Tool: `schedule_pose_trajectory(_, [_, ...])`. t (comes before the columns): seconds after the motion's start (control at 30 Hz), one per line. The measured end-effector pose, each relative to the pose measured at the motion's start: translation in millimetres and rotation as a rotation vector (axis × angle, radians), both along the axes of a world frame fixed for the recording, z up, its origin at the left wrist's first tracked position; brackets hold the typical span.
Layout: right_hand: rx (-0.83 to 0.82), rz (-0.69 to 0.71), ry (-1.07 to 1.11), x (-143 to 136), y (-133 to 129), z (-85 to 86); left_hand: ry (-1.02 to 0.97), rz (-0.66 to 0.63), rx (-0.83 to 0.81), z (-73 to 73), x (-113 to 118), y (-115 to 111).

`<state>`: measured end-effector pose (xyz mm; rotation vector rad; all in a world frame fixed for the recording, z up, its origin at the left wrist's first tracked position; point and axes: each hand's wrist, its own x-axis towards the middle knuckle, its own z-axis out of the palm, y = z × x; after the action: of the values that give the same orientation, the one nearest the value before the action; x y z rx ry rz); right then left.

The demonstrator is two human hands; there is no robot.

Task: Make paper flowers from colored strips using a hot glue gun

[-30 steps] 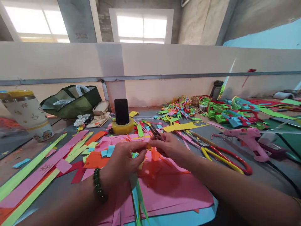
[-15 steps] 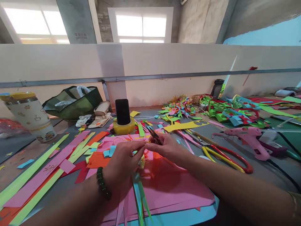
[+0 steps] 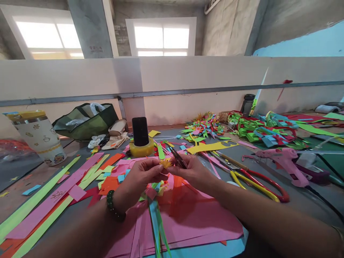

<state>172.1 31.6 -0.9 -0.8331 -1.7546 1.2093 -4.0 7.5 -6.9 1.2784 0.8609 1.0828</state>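
A small yellow paper flower [image 3: 166, 163] is pinched in the fingertips of my left hand [image 3: 145, 173], which wears a dark green bead bracelet [image 3: 115, 206]. My right hand [image 3: 192, 170] is closed around dark tweezers [image 3: 177, 157], their tips pointing away from me; its thumb comes up against the flower's right side. Beneath both hands lie pink paper sheets [image 3: 199, 222], orange paper pieces and small multicoloured scraps. Thin blue and green paper strips [image 3: 156, 222] hang toward me below my left hand.
A phone [image 3: 140, 131] stands in a yellow tape roll [image 3: 141, 147] behind the hands. Scissors with red and yellow handles [image 3: 264, 184] and a pink glue gun [image 3: 287, 163] lie right. Long paper strips [image 3: 45, 200] and a tumbler [image 3: 40, 139] are left. Colourful paper ornaments [image 3: 206, 125] are heaped behind.
The yellow flower, hidden by my fingers before, now shows between my hands. My left fingers have shifted and opened out around it. The view has tilted slightly upward.
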Motion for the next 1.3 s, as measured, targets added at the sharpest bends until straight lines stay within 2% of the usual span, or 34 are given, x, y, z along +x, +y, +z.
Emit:
schedule_pose_trajectory(0.2, [-0.184, 0.085, -0.037, 5, -3, 8.8, -0.229, -0.121, -0.161, 2.3, 1, -3])
schedule_pose_trajectory(0.3, [-0.178, 0.136, -0.139, 13, 4, 13.5, -0.247, -0.168, -0.175, 4.0, 0, -4])
schedule_pose_trajectory(0.37, [-0.01, 0.009, -0.354, 21, 14, 17.7, -0.262, -0.136, -0.157, 3.2, -1, -2])
schedule_pose_trajectory(0.43, [0.209, -0.228, -0.68, 32, 27, 21.3, -0.259, -0.045, -0.137, 1.3, -1, 0])
schedule_pose_trajectory(0.5, [0.302, -0.399, -0.953, 42, 40, 21.8, -0.223, 0.043, -0.137, -1.0, -1, 2])
schedule_pose_trajectory(0.6, [0.213, -0.425, -1.132, 49, 50, 15.3, -0.149, 0.096, -0.168, -2.8, -1, 1])
schedule_pose_trajectory(0.73, [0.193, -0.44, -1.244, 47, 48, 7.1, -0.104, 0.056, -0.135, -2.3, 1, -2])
schedule_pose_trajectory(0.9, [0.372, -0.527, -1.156, 39, 37, 16.8, -0.037, 0.015, -0.051, -2.5, 4, -2])
schedule_pose_trajectory(0.97, [0.377, -0.391, -0.927, 32, 29, 19.3, -0.011, 0.021, -0.041, -2.3, 5, -2])
schedule_pose_trajectory(1.03, [0.288, -0.152, -0.569, 23, 19, 17.7, 0.003, 0.024, -0.037, -1.9, 7, -3])
schedule_pose_trajectory(1.1, [0.202, -0.009, -0.287, 15, 10, 13.5, 0.011, 0.027, -0.037, -1.8, 8, -3])
schedule_pose_trajectory(1.2, [0.201, -0.037, -0.2, 9, 1, 8.1, 0.008, 0.041, -0.037, -2.9, 8, -3])
schedule_pose_trajectory(1.3, [0.273, -0.106, -0.193, 9, -1, 5.9, -0.039, 0.057, -0.046, -4.2, 8, -2])
